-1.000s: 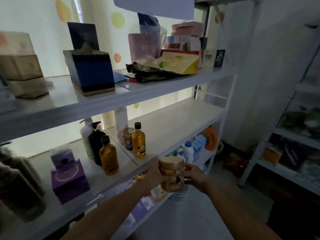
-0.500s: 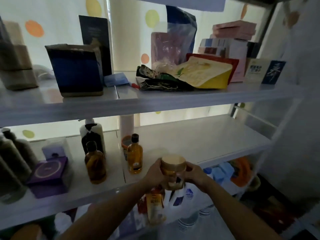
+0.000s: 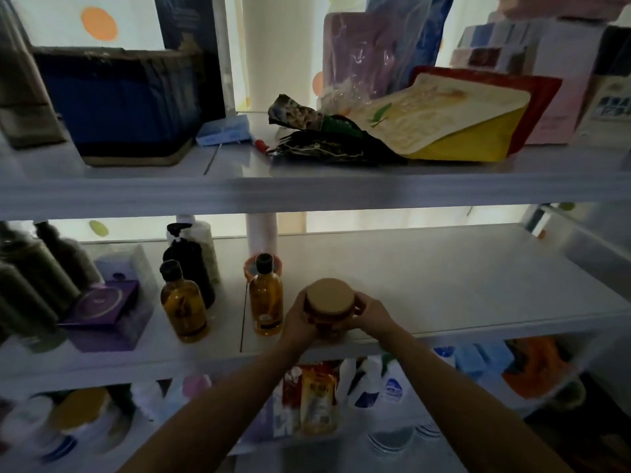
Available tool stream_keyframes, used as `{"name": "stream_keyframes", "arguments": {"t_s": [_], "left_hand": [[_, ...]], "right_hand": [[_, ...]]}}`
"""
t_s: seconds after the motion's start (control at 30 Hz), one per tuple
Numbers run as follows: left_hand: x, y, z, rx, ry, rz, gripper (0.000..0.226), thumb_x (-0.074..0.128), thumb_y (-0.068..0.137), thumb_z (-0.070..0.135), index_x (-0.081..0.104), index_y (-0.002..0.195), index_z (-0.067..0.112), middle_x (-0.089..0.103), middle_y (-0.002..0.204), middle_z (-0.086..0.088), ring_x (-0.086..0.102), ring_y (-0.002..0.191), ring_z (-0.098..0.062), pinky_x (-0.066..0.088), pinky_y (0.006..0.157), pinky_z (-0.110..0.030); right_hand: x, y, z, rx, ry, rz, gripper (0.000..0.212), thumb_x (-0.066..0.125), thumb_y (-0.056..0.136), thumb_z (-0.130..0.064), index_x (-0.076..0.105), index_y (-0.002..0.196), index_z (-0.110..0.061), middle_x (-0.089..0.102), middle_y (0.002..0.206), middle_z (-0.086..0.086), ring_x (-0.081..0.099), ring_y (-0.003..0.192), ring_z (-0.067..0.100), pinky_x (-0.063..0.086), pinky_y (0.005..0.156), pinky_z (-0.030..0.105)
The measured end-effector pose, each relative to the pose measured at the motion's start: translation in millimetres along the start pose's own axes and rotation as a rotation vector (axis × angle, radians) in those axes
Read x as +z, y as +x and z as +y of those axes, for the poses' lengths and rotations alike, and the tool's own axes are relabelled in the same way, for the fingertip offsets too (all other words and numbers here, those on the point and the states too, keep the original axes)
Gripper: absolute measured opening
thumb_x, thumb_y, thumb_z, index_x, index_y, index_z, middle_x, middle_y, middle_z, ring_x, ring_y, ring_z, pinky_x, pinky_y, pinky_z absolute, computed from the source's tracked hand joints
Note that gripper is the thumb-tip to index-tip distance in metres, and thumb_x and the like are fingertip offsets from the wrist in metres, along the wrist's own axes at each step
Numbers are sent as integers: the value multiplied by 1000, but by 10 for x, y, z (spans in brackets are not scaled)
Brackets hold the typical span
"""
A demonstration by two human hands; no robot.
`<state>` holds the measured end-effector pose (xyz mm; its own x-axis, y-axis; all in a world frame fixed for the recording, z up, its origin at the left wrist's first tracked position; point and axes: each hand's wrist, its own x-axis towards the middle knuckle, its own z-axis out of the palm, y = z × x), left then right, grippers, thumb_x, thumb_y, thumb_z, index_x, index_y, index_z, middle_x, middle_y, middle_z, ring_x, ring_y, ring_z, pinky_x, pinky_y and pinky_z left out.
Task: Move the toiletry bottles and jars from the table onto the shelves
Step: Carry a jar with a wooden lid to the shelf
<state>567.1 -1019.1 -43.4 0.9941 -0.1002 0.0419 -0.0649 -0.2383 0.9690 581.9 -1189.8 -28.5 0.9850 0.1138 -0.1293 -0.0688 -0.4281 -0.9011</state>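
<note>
The left hand and right hand curl round the jar, one on either side, at the front edge of the shelf. Let go there and it could tip off. The left knuckles sit just beside a bottle and might knock it.

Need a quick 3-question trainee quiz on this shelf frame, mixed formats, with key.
1. True or false: only the left grip holds the gold-lidded jar.
2. The jar is at the front edge of which shelf: A) upper, B) middle, C) lowest?
3. Fill in: the amber bottle just left of the jar has a ____ cap.
Key: 1 false, the right grip holds it too; 2 B, the middle shelf; 3 black.
</note>
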Motion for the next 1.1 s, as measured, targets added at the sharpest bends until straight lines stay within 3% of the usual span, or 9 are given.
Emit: {"name": "stream_keyframes", "arguments": {"t_s": [0.27,0.4,0.5,0.57,0.63,0.73,0.83,1.0,1.1], "left_hand": [[78,276,-93,3,20,35,66,67,86,13,34,142,22,45,141,3,42,130,-12,38,110,-37],[162,154,-52,3,-17,71,80,69,84,16,19,147,24,40,141,6,40,128,-11,42,105,-42],[219,-28,-57,23,-105,57,73,67,76,35,22,133,40,38,128,25,43,117,9,44,98,-20],[261,-66,-136,23,-101,36,79,64,72,41,18,136,39,36,133,23,41,119,14,40,94,-7],[281,-27,-203,5,-98,30,88,63,75,29,12,147,25,34,145,9,41,127,5,40,96,-9],[259,81,-169,-61,-110,26,89,56,75,10,9,151,16,34,147,-5,39,133,-19,43,103,-29],[215,249,-128,-101,-147,12,83,52,86,-5,10,150,25,36,147,-3,40,127,-14,43,102,-33],[241,538,-120,-122,-165,60,73,44,92,-4,12,148,30,39,140,0,44,111,-3,43,78,-11],[278,729,-95,-101,-176,126,62,40,99,5,13,145,36,37,144,-5,41,120,-11,43,97,-28]], "right_hand": [[-37,245,38,-7,76,20,82,83,64,-5,44,136,-11,54,131,5,49,115,13,43,90,20],[104,140,156,-28,117,56,95,84,66,-22,30,144,-14,45,141,4,44,128,19,43,103,36],[231,-13,320,-43,160,66,99,76,72,-34,15,149,-19,34,145,-4,36,133,14,40,107,37],[292,-59,380,-73,171,68,95,68,72,-45,14,147,-25,36,141,-11,38,130,10,40,105,32],[326,-29,408,-67,189,67,88,62,73,-47,16,146,-27,39,137,-13,41,128,10,41,103,28],[302,82,317,-50,181,68,79,59,85,-38,15,149,-22,41,140,-3,42,127,13,39,97,20],[247,249,248,-41,198,35,67,50,96,-29,12,151,-22,39,145,3,39,130,18,36,102,27],[238,658,161,-4,216,37,59,36,97,-44,13,150,-29,32,151,3,32,136,25,29,109,37],[256,866,86,-7,189,48,59,27,97,-49,9,150,-29,31,152,4,32,137,26,27,110,40]]}}
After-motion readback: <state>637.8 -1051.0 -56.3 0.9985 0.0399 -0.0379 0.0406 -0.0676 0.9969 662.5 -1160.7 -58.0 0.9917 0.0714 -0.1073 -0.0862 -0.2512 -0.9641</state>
